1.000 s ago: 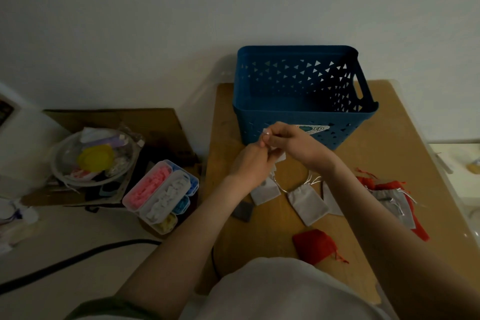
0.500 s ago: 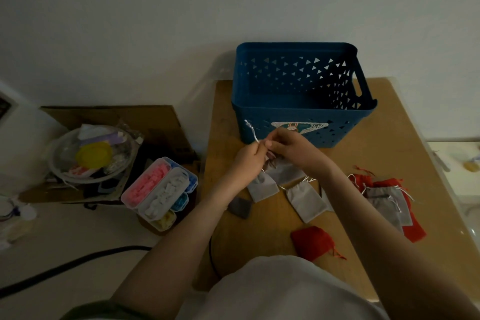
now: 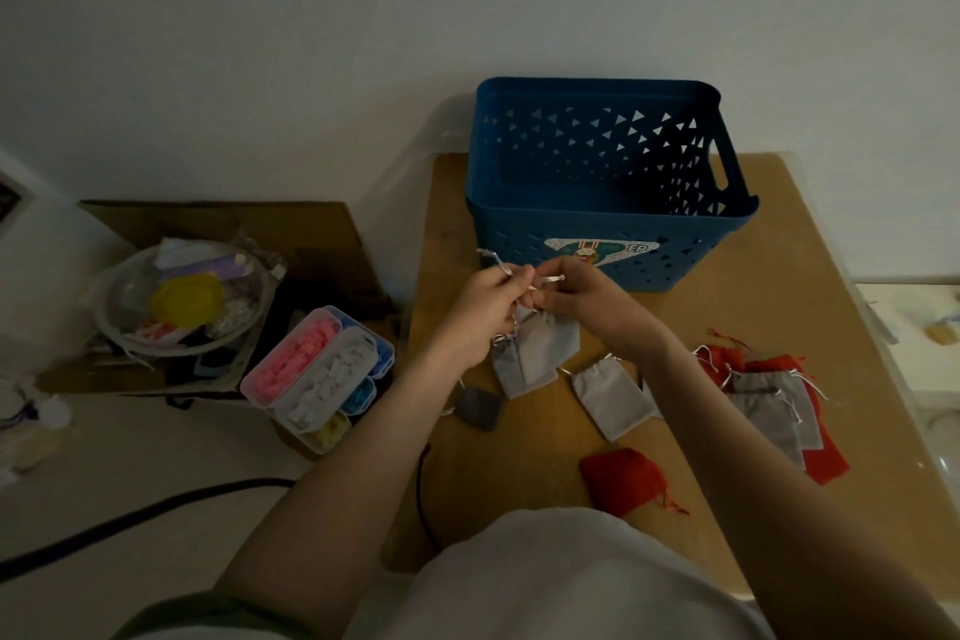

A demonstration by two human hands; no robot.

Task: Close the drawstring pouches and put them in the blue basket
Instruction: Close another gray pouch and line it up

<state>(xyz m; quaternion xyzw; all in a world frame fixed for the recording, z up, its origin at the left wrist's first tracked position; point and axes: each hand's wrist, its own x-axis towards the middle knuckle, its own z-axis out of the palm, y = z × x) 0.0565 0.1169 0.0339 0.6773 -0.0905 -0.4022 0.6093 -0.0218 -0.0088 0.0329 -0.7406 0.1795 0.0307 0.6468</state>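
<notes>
The fingers of left hand and right hand are pinched on the drawstrings of a grey pouch, presumably for cinching, at six o'clock of the blue basket.

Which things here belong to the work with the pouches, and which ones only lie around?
Belong to the job: left hand and right hand pinching the drawstrings of the hanging grey pouch; loose grey pouch; red pouch; pile of pouches; blue basket.
Just lying about: compartment box; clear bowl; small dark object; black cable.
</notes>
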